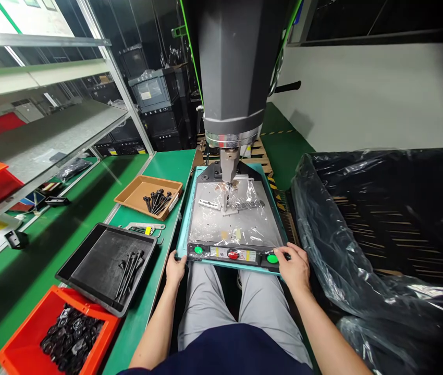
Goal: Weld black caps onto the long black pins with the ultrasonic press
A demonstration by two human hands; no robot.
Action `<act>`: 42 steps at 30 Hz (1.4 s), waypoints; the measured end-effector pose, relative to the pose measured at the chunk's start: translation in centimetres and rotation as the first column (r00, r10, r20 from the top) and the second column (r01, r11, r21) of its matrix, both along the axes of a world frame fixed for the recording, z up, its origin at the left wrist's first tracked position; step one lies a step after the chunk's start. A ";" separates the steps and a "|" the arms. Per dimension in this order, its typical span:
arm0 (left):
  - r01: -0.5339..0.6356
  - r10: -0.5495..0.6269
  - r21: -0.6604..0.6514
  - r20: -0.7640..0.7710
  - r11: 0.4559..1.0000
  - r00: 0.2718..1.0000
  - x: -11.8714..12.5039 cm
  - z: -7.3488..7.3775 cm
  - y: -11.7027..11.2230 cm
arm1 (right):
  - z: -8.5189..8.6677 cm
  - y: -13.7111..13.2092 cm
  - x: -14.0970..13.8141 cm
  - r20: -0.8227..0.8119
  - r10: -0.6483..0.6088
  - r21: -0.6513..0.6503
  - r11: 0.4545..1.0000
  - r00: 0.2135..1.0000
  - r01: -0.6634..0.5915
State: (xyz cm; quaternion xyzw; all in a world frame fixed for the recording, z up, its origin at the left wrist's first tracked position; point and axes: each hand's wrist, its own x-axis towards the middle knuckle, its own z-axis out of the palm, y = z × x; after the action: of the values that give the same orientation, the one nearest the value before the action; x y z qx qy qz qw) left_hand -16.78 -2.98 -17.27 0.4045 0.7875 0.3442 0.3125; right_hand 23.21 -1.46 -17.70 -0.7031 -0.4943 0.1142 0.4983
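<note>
A machine with a grey head (231,73) stands before me, its pointed metal tool (229,165) reaching down to a small metal fixture (227,200) on a film-covered plate (209,224). My left hand (175,268) is curled round the front left corner of the teal machine table (182,239), beside the left green button (198,250). At the front right, my right hand (295,264) has its fingers bent together next to the right green button (272,258); whether something small is between them is hidden. A red button (233,254) sits midway on the front panel.
On the green bench at left are a brown tray (133,190) and a black tray (88,260), both with black stemmed parts, several wrenches (145,227), and a red bin (22,338) of small black parts. A plastic-lined container (323,229) stands at right.
</note>
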 end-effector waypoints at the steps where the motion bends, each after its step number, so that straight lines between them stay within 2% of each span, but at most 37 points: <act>1: -0.015 0.014 0.025 0.042 1.000 0.999 0.0 -0.1 -0.2 | 0.3 -0.5 0.1 -0.038 0.000 -0.015 1.000 0.999 0.000; 4: -0.071 0.059 0.069 0.166 0.995 0.984 -0.1 -0.5 -1.0 | 0.8 -3.2 0.6 -0.284 -0.002 -0.150 0.988 0.959 -0.042; 7: -0.110 0.090 0.092 0.204 0.990 0.975 0.0 -0.8 -2.2 | 0.9 -7.3 0.8 -0.555 -0.057 -0.291 0.948 0.830 -0.130; 9: -0.120 0.090 0.148 0.197 0.982 0.976 0.2 -0.5 -2.9 | 0.9 -10.1 0.8 -0.630 -0.125 -0.356 0.924 0.766 -0.142; 11: -0.102 0.066 0.233 0.158 0.967 0.985 0.8 0.7 -3.1 | 0.7 -12.8 0.7 -0.656 -0.193 -0.415 0.900 0.730 -0.135; 13: -0.030 -0.001 0.333 0.092 0.942 0.996 1.7 2.9 -2.3 | 0.3 -15.1 0.9 -0.663 -0.246 -0.467 0.874 0.707 -0.133; 15: 0.103 -0.122 0.438 0.016 0.893 0.992 3.1 6.0 -0.5 | -0.3 -17.0 1.1 -0.649 -0.285 -0.514 0.848 0.705 -0.130; 18: 0.326 -0.311 0.578 -0.129 0.748 0.942 6.1 11.1 4.0 | -1.3 -19.1 1.6 -0.613 -0.318 -0.581 0.802 0.723 -0.140; 21: 0.507 -0.425 0.573 -0.284 0.644 0.860 9.6 15.3 9.8 | -2.1 -20.0 2.0 -0.596 -0.318 -0.619 0.767 0.737 -0.169; 23: 0.556 -0.435 0.522 -0.347 0.647 0.831 12.0 17.1 13.7 | -2.4 -20.0 2.4 -0.548 -0.304 -0.617 0.776 0.780 -0.130; 25: 0.587 -0.447 0.469 -0.383 0.660 0.808 14.0 18.2 17.0 | -2.6 -19.7 2.9 -0.455 -0.292 -0.606 0.794 0.841 -0.052; 28: 0.618 -0.507 0.391 -0.355 0.683 0.785 16.0 18.6 20.2 | -2.9 -19.2 3.8 -0.378 -0.274 -0.579 0.815 0.884 0.005; 32: 0.603 -0.553 0.349 -0.241 0.717 0.797 16.3 18.5 21.7 | -3.2 -18.7 4.3 -0.432 -0.258 -0.517 0.856 0.864 -0.003; 37: 0.620 -0.608 0.489 -0.209 0.614 0.766 15.7 18.2 22.3 | -3.6 -17.7 4.1 -0.462 -0.251 -0.460 0.888 0.851 0.012; 39: 0.578 -0.643 0.551 -0.095 0.601 0.760 15.9 17.8 22.6 | -3.5 -17.0 4.2 -0.477 -0.233 -0.425 0.905 0.847 0.010; 42: 0.472 -0.669 0.630 0.103 0.617 0.736 16.3 17.2 22.7 | -2.6 -15.4 4.4 -0.481 -0.183 -0.368 0.930 0.857 -0.009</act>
State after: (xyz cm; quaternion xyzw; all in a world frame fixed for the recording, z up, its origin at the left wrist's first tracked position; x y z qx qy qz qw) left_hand -0.46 19.73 -0.09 0.6466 0.4114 0.5035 0.3988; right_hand 27.60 -16.89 -20.32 -0.7487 -0.2837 0.3600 0.4789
